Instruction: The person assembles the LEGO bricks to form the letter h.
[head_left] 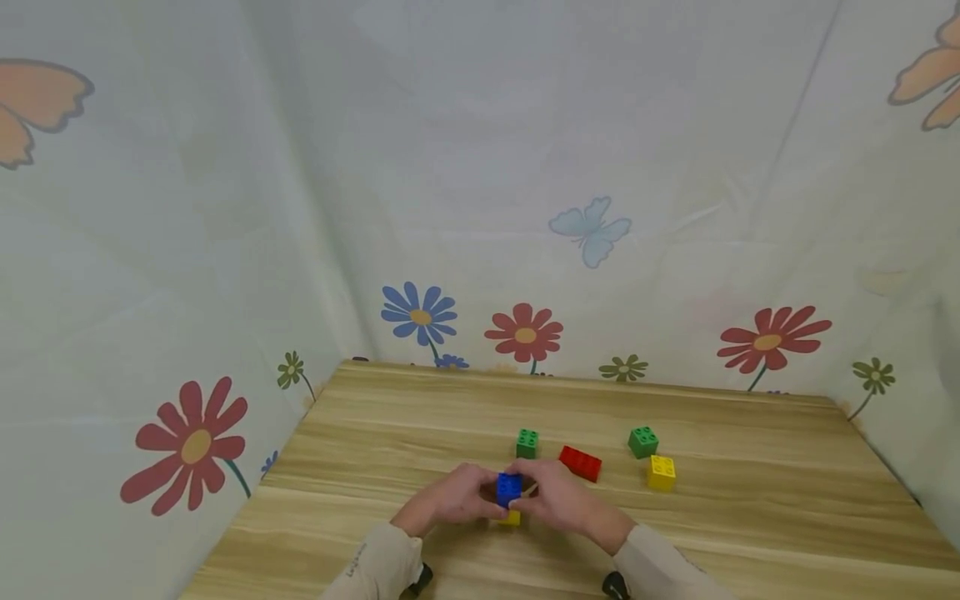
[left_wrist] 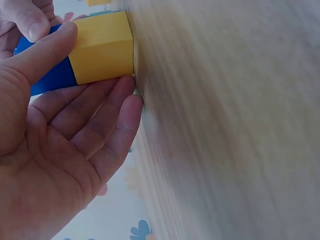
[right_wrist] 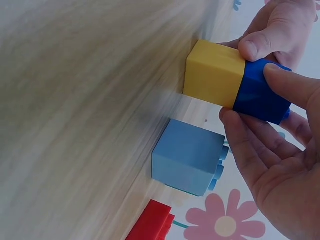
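Observation:
A blue toy building brick point(head_left: 509, 490) sits on top of a yellow brick point(head_left: 512, 518), and the two meet flush in both wrist views. From the left, my left hand point(head_left: 459, 497) pinches the stack, its thumb near the seam and its fingers along the opposite side, down close to the tabletop. My right hand point(head_left: 564, 498) holds the blue brick point(right_wrist: 262, 92) between thumb and fingers from the other side. The yellow brick point(right_wrist: 214, 72) stands upright with its base at the wooden table. In the head view the hands hide part of it.
Just behind the hands stands a green brick point(head_left: 527, 443), with a longer red brick point(head_left: 581, 463) to its right. Farther right are another green brick point(head_left: 643, 442) and a second yellow brick point(head_left: 662, 472). A flower-printed curtain point(head_left: 480, 208) hangs around the wooden table point(head_left: 405, 417).

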